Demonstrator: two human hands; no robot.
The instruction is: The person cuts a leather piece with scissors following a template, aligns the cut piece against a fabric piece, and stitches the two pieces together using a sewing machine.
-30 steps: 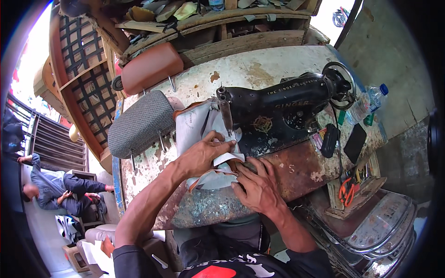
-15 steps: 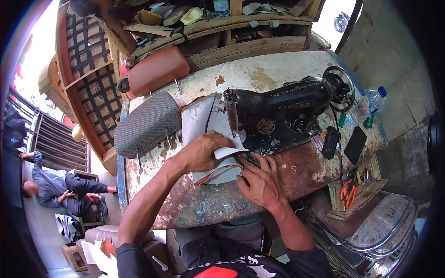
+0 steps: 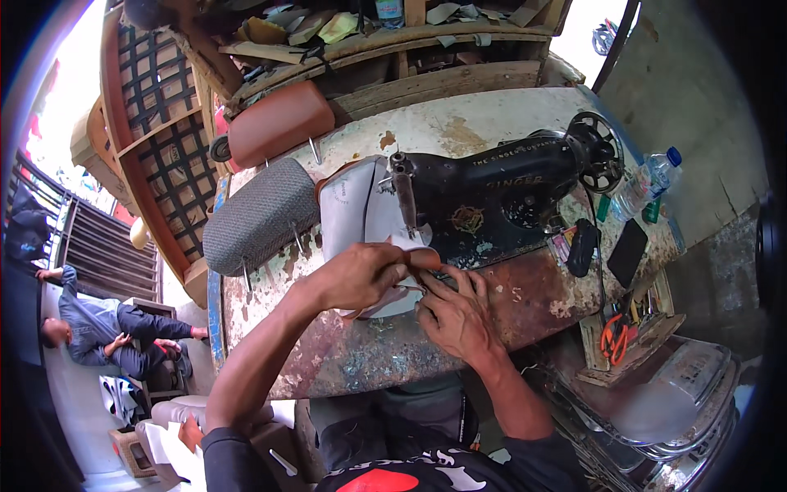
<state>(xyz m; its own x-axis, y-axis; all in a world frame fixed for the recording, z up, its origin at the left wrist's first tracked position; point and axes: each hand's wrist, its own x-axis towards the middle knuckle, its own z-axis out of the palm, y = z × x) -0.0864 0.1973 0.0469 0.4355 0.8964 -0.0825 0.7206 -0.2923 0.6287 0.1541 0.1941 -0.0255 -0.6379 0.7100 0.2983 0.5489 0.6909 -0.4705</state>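
Note:
A sewn cover [image 3: 348,205], with a pale grey underside and brown leather on its outer face, lies under the head of a black sewing machine [image 3: 484,197]. My left hand [image 3: 361,275] pinches its near edge just in front of the needle area, where a folded-back brown flap [image 3: 424,259] shows. Close by on the right, my right hand [image 3: 459,312] has its fingers bent on the cover's edge, thumb drawn in. My fingers hide the exact stitching spot and part of the lower edge.
Left of the machine lie a grey textured headrest [image 3: 262,215] and a brown headrest [image 3: 279,123], both with metal posts. To the right are a plastic bottle [image 3: 648,184], a dark phone [image 3: 628,254] and a black case [image 3: 583,248]. Orange-handled scissors [image 3: 613,338] hang by an open drawer. A person [image 3: 98,328] sits far left.
My left hand has turned and lifted the cover's edge, so the brown face now shows where the pale side did. My right hand has barely moved. The handwheel looks slightly shifted with the view.

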